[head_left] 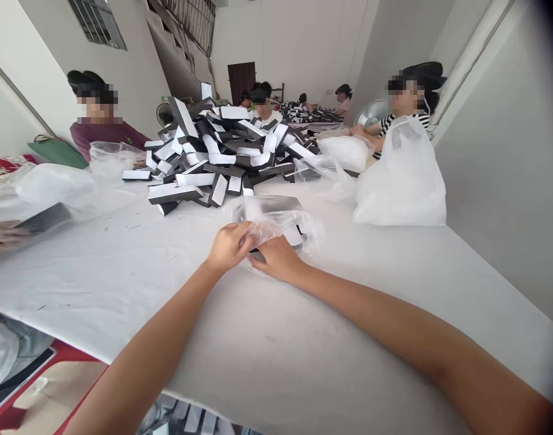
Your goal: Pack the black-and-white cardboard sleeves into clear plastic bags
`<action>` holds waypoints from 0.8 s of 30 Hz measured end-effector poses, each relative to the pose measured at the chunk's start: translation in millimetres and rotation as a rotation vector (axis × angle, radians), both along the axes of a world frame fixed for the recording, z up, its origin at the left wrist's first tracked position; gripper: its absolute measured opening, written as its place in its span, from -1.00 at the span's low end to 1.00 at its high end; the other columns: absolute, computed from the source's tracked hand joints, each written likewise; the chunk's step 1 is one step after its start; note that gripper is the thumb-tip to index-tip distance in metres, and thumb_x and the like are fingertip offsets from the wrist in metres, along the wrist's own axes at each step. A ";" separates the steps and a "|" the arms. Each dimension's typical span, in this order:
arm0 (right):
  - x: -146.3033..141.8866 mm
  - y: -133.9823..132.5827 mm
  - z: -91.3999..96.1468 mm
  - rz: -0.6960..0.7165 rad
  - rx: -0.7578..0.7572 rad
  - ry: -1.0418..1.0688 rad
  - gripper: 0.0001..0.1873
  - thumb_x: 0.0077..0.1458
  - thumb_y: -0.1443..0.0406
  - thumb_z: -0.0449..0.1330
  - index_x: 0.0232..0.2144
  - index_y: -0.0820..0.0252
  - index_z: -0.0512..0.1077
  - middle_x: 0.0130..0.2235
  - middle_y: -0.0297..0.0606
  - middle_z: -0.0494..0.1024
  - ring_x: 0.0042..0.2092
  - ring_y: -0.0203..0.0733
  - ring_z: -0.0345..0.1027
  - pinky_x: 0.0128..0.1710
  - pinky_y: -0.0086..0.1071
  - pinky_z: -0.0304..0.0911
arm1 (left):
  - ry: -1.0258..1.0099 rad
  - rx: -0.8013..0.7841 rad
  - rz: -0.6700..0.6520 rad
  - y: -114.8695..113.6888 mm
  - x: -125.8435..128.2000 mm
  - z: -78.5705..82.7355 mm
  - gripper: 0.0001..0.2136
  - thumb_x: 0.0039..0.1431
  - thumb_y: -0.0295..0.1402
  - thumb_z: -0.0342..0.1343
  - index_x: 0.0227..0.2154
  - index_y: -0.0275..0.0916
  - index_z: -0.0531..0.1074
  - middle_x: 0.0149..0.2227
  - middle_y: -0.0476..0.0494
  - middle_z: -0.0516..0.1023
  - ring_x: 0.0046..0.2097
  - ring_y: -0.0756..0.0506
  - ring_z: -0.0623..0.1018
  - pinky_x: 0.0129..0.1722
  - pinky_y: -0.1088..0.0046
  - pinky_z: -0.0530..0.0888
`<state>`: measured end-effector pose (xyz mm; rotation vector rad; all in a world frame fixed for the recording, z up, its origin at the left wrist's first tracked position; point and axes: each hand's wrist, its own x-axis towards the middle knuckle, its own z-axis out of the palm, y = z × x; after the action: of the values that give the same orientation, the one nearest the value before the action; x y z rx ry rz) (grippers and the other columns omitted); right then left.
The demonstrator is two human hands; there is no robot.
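Fingers of both hands clamped on crinkly clear poly bag w/ black-and-white rect. box inside, on white table cover.

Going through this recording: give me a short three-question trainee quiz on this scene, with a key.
1. What do the left hand and the right hand both touch?
2. True or false: the heap of black-and-white boxes lies farther from the camera than the hands.
3. What large white item stands on the table to the right of the hands?

Key: 1. A clear plastic bag. 2. True. 3. A full white plastic bag.
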<state>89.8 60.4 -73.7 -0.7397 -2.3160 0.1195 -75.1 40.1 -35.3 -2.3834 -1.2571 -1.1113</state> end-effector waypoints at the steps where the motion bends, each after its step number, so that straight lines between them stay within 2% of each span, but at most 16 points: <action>1: 0.0 0.1 -0.3 -0.014 0.009 -0.005 -0.78 0.10 0.27 0.21 -0.18 0.19 0.50 -0.11 -0.16 0.56 -0.02 0.04 0.37 -0.06 -0.15 0.21 | 0.006 -0.001 -0.008 -0.4 0.6 0.7 -0.86 0.06 -0.53 -0.11 -0.52 -0.18 0.22 -0.64 0.06 0.12 -0.56 -0.03 0.18 -0.54 0.47 0.13; 7: 2.4 1.1 -4.4 -0.096 0.034 -0.073 -0.78 0.12 0.31 0.17 -0.16 0.19 0.50 -0.13 -0.13 0.55 -0.03 0.05 0.36 -0.09 -0.17 0.19 | 0.013 0.034 -0.027 -1.9 0.0 6.9 -0.85 0.09 -0.50 -0.10 -0.50 -0.20 0.32 -0.63 0.03 0.16 -0.55 -0.04 0.23 -0.52 0.46 0.16; 15: 3.9 1.7 -10.3 -0.126 0.095 -0.072 -0.74 0.21 0.28 0.13 -0.07 0.10 0.51 -0.09 -0.06 0.47 0.04 0.10 0.27 -0.03 -0.11 0.15 | -0.070 -0.082 0.044 -0.8 -5.7 9.0 -0.81 0.09 -0.49 -0.11 -0.48 -0.21 0.39 -0.59 -0.01 0.32 -0.53 -0.02 0.28 -0.47 0.47 0.24; 21: 1.9 5.5 -13.2 -0.136 0.127 -0.085 -0.84 0.16 0.31 0.16 -0.21 0.16 0.50 -0.14 -0.11 0.49 -0.04 0.05 0.32 -0.08 -0.14 0.18 | -0.008 -0.144 0.075 0.7 -4.3 6.6 -0.81 0.11 -0.48 -0.09 -0.43 -0.20 0.42 -0.61 0.01 0.28 -0.52 -0.05 0.32 -0.46 0.45 0.26; 23: 1.1 4.9 -13.4 -0.151 0.140 -0.091 -0.82 0.16 0.31 0.17 -0.17 0.19 0.47 -0.12 -0.08 0.49 -0.05 0.05 0.32 -0.08 -0.13 0.19 | -0.002 -0.175 0.073 1.6 -2.4 6.9 -0.81 0.15 -0.46 -0.09 -0.38 -0.21 0.43 -0.52 -0.03 0.36 -0.45 -0.06 0.39 -0.42 0.44 0.32; 24: 0.9 4.1 -13.2 -0.162 0.140 -0.094 -0.79 0.16 0.31 0.17 -0.14 0.21 0.45 -0.11 -0.05 0.49 -0.06 0.06 0.31 -0.09 -0.13 0.20 | -0.006 -0.174 0.059 2.4 -1.5 7.0 -0.81 0.18 -0.45 -0.09 -0.32 -0.22 0.44 -0.42 -0.08 0.43 -0.36 -0.08 0.44 -0.35 0.43 0.37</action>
<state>90.7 64.5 -87.0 -0.8731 -2.3143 -0.1519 -76.6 42.5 -28.3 -2.4492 -1.4720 -1.0317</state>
